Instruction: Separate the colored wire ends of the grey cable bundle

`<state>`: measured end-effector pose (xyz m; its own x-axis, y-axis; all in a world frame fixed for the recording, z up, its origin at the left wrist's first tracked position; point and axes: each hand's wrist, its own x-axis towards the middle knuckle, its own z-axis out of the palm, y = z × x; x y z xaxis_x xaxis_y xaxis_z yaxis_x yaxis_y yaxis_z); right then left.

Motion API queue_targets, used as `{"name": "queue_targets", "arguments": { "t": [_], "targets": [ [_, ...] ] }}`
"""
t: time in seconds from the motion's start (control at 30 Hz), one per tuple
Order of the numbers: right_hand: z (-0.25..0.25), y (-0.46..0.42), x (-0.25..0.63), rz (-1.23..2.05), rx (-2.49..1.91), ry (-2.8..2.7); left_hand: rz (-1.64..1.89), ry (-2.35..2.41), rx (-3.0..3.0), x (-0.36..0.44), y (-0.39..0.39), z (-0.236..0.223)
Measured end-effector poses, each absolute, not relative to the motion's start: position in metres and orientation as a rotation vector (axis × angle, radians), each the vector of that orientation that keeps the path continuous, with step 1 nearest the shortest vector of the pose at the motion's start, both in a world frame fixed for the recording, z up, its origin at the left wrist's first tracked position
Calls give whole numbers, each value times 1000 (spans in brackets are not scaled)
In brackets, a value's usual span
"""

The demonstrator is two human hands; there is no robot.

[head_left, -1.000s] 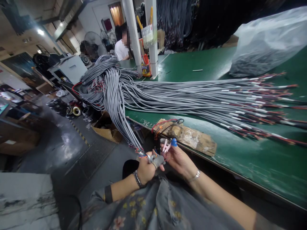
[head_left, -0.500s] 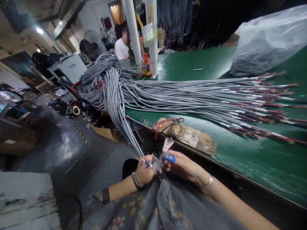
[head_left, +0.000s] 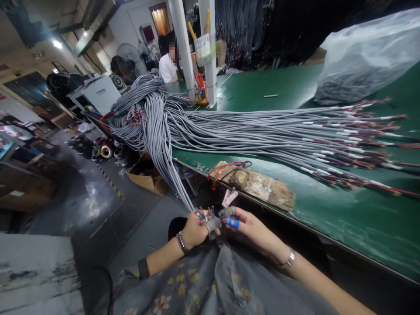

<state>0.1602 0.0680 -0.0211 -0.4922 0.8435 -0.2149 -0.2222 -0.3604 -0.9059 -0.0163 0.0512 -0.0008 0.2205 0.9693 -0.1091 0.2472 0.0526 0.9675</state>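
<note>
My left hand (head_left: pixel 196 230) is closed round the ends of several grey cables (head_left: pixel 183 194) that hang down from the bench. Thin coloured wires (head_left: pixel 206 213) stick out above its thumb, which has a grey wrap. Just to its right, my right hand (head_left: pixel 248 224) has thumb and forefinger together in a pinch; whatever is between them is too small to make out. A blue band covers its thumb and a grey wrap its forefinger. Beyond the fingertips a pink clip (head_left: pixel 229 197) shows near the bench edge.
On the green bench (head_left: pixel 328 227) lies a long bundle of grey cables (head_left: pixel 249 131) with bared ends. A worn wooden block (head_left: pixel 262 186) sits at the edge. Behind are a plastic bag (head_left: pixel 367 57) and white posts (head_left: pixel 183 48). A person (head_left: pixel 168 65) sits farther back.
My left hand has turned slightly, and the coloured wires that fanned over its front now stand above its thumb. My right hand's fingers have shifted a little beside it.
</note>
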Motion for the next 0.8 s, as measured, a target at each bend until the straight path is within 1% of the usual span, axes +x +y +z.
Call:
{"name": "queue_targets", "arguments": {
  "t": [0.13,0.37,0.43,0.67,0.8],
  "targets": [
    [-26,63,154,1919,-938,-975,918,1271,1429,-13,52,4],
    [-23,63,140,1911,-902,-919,730,1137,1523,-18,55,6],
    [-23,63,138,1929,-906,-904,727,1112,1515,-19,55,4],
    [-19,65,133,1885,-939,-874,957,1237,1336,-16,50,-10],
    [-20,65,134,1848,-933,-875,1019,1260,1293,-13,48,-11]
  ]
}}
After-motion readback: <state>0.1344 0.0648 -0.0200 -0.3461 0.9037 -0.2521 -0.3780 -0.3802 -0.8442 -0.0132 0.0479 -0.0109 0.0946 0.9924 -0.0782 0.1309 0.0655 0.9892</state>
